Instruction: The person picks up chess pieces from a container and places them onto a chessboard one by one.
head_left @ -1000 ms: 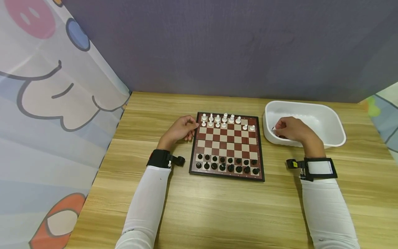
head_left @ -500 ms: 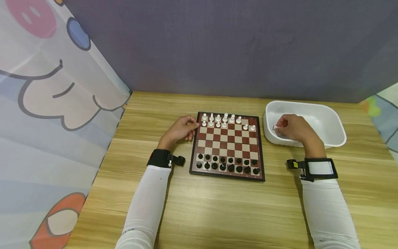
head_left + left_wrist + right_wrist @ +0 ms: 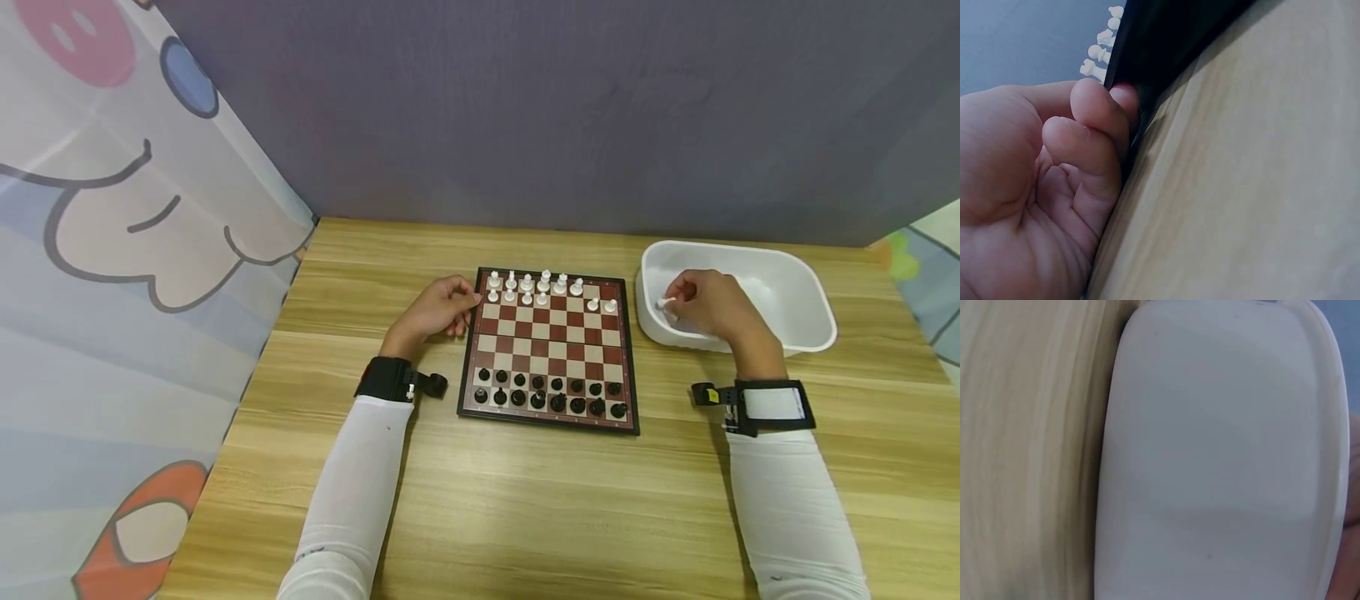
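A chessboard (image 3: 537, 346) with red and cream squares lies in the middle of the head view. My left hand (image 3: 440, 308) pinches its left edge near the far corner; in the left wrist view, curled fingers (image 3: 1088, 147) sit against the dark side of the board. Inside the white tub (image 3: 813, 287), at its left end, my right hand (image 3: 711, 307) pinches a small white chess piece (image 3: 663, 303), whose kind is unclear. The tub wall (image 3: 1210, 456) hides most of that hand in the right wrist view.
White pieces (image 3: 527, 284) stand in two rows along the board's far side, with gaps towards the right. Two rows of black pieces (image 3: 537, 401) line the near side. A grey wall (image 3: 480, 117) rises behind the wooden table (image 3: 525, 508), and a printed curtain (image 3: 97, 350) hangs at left.
The right hand has risen slightly within the tub, and the white piece between its fingertips shows more. The left hand stays at the board's edge.
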Tool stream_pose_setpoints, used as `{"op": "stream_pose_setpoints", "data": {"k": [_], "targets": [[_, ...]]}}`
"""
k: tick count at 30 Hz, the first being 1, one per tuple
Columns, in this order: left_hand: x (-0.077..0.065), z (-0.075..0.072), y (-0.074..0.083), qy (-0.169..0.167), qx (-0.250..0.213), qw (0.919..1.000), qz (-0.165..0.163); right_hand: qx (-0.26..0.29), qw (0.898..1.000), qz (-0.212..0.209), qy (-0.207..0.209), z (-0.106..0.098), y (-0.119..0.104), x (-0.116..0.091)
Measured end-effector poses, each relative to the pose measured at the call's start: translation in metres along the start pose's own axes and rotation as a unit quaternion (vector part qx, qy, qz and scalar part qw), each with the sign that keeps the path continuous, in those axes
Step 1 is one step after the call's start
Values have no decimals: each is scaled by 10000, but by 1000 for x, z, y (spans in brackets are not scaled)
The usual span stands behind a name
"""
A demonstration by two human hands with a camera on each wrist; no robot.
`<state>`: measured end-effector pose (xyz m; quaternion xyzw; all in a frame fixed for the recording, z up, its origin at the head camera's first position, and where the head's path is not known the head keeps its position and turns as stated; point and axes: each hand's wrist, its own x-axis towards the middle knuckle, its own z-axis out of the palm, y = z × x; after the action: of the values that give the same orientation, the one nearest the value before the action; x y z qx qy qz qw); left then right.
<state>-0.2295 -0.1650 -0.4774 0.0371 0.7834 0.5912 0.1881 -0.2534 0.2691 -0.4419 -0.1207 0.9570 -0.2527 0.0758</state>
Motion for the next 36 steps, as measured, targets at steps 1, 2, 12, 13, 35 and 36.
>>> {"op": "stream_pose_setpoints", "data": {"k": [1, 2, 12, 13, 35, 36], "targets": [[0, 0, 0, -2, -3, 10000, -5, 1, 10000, -3, 28, 0, 0, 0], [0, 0, 0, -3, -3, 10000, -10, 0, 10000, -8, 50, 0, 0, 0], [1, 0, 1, -2, -49, 10000, -11, 75, 9986, -163, 491, 0, -4, 0], [1, 0, 1, -1, -54, 10000, -9, 78, 9981, -206, 581, -1, -5, 0], [0, 1, 2, 17, 22, 10000, -13, 448, 9805, -704, 1781, -4, -33, -8], [0, 1, 2, 18, 21, 10000, -12, 443, 9793, -777, 1813, -3, -35, -8]]}}
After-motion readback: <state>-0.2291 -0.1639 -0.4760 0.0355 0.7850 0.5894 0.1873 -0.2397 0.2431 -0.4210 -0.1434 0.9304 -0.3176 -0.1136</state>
